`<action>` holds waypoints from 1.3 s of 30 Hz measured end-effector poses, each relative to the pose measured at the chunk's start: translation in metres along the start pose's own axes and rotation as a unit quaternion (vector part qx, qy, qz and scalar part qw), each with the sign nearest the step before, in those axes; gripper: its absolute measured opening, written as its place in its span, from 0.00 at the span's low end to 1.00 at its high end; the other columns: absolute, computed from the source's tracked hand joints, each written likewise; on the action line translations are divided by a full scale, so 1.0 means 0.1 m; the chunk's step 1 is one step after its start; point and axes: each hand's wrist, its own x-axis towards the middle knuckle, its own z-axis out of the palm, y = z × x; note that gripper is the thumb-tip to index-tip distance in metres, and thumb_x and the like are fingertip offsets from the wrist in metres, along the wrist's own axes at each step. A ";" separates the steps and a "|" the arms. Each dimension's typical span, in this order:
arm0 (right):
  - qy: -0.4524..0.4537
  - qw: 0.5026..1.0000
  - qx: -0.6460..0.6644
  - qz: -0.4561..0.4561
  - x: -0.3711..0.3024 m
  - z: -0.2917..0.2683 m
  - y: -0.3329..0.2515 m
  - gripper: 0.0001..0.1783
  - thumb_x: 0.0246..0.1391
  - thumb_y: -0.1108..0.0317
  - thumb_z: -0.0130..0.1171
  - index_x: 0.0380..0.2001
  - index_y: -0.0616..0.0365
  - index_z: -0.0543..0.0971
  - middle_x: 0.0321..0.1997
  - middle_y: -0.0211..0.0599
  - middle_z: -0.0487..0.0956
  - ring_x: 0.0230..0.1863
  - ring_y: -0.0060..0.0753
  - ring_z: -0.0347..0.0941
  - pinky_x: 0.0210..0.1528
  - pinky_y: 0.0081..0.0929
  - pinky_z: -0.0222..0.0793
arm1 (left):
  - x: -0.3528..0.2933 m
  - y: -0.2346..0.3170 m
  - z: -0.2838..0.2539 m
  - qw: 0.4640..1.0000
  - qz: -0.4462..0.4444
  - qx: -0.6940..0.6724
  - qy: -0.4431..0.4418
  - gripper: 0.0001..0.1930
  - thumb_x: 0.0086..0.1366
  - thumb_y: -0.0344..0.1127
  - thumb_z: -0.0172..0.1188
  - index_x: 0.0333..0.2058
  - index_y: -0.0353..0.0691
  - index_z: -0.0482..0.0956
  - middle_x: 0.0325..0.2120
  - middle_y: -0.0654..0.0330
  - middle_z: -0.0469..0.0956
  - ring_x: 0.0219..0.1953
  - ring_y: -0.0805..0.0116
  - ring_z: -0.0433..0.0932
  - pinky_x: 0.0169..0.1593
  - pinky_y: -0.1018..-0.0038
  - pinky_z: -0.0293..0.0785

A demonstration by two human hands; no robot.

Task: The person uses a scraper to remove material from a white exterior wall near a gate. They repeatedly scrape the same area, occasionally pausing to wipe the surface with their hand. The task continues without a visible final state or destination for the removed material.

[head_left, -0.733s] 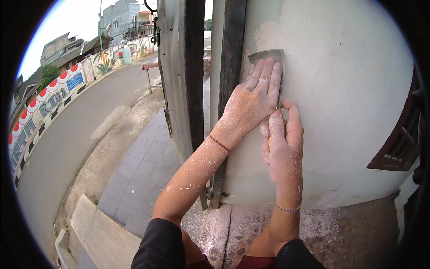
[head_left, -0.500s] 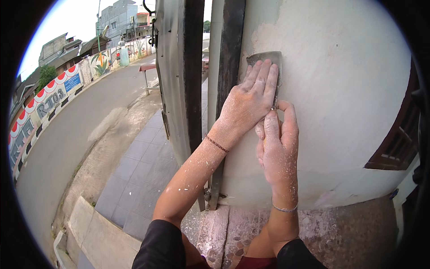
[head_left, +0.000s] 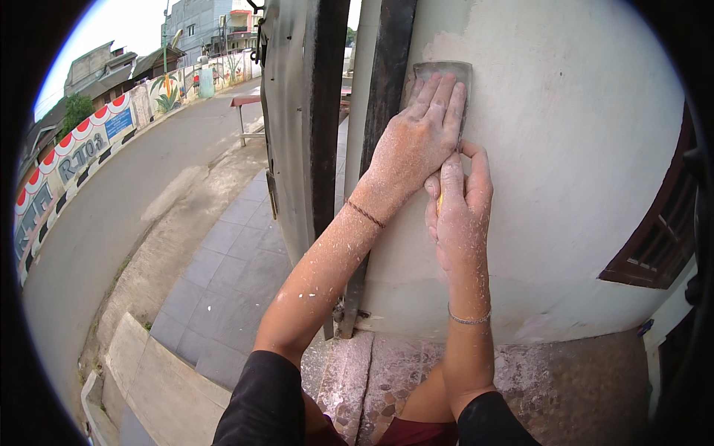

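Note:
A wide metal putty knife (head_left: 462, 70) lies against the white wall (head_left: 558, 149), close to the dark door frame post. My left hand (head_left: 418, 137), coated in pale dust, rests flat over its blade with the fingers stretched out and pressing on it. Below, my right hand (head_left: 465, 197) is closed around the handle, of which a bit of yellow shows between the fingers. The blade's top edge touches the wall just under a patch of rough, lighter plaster (head_left: 450, 44). Most of the blade is hidden by my left hand.
Left of the wall stand a dark post (head_left: 390, 67) and a metal door (head_left: 286, 111). A brown-framed window (head_left: 654, 238) is on the right. Below lies a dusty stone floor (head_left: 520, 379); grey tiles (head_left: 223, 275) and a road (head_left: 111, 215) stretch off to the left.
Both hands and the putty knife have slid a little way up the wall. My grip looks the same, and the view has shifted slightly.

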 end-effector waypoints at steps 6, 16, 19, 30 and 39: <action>-0.088 0.993 0.009 0.082 -0.05 -0.22 -0.19 0.10 0.70 0.63 0.40 0.49 0.56 0.62 0.23 0.33 0.71 0.09 0.23 0.67 0.07 0.20 0.59 | 0.01 0.03 -0.04 0.998 -0.007 0.029 -0.059 0.33 0.59 0.32 0.60 0.63 0.34 0.64 0.60 0.46 0.68 0.65 0.54 0.66 0.62 0.66 0.73; -0.134 0.974 0.086 0.159 0.12 -0.26 -0.17 0.13 0.72 0.55 0.36 0.38 0.52 0.61 0.18 0.33 0.69 0.08 0.28 0.68 0.07 0.24 0.65 | -0.13 -0.03 -0.10 0.994 0.048 0.025 -0.095 0.35 0.61 0.39 0.60 0.65 0.38 0.61 0.63 0.49 0.65 0.67 0.57 0.64 0.62 0.70 0.72; -0.086 0.980 0.052 0.173 0.09 -0.17 -0.21 0.13 0.71 0.57 0.36 0.44 0.53 0.64 0.17 0.32 0.67 0.06 0.27 0.65 0.05 0.24 0.62 | -0.13 -0.06 -0.09 0.995 0.058 0.016 -0.085 0.34 0.62 0.38 0.59 0.65 0.37 0.60 0.63 0.47 0.66 0.66 0.56 0.64 0.62 0.70 0.72; -0.078 0.984 -0.006 0.159 0.17 -0.12 -0.25 0.12 0.71 0.57 0.36 0.46 0.52 0.64 0.15 0.29 0.65 0.05 0.24 0.63 0.04 0.23 0.61 | -0.09 -0.10 -0.02 0.997 0.033 -0.003 -0.066 0.31 0.63 0.35 0.56 0.64 0.36 0.62 0.62 0.46 0.67 0.66 0.56 0.64 0.61 0.69 0.74; -0.069 0.984 -0.039 0.157 0.16 -0.10 -0.22 0.12 0.71 0.58 0.35 0.46 0.52 0.64 0.15 0.29 0.65 0.05 0.24 0.63 0.04 0.23 0.62 | -0.13 -0.10 -0.03 0.998 0.036 -0.016 -0.043 0.30 0.64 0.36 0.56 0.64 0.36 0.63 0.62 0.47 0.67 0.66 0.56 0.65 0.61 0.68 0.73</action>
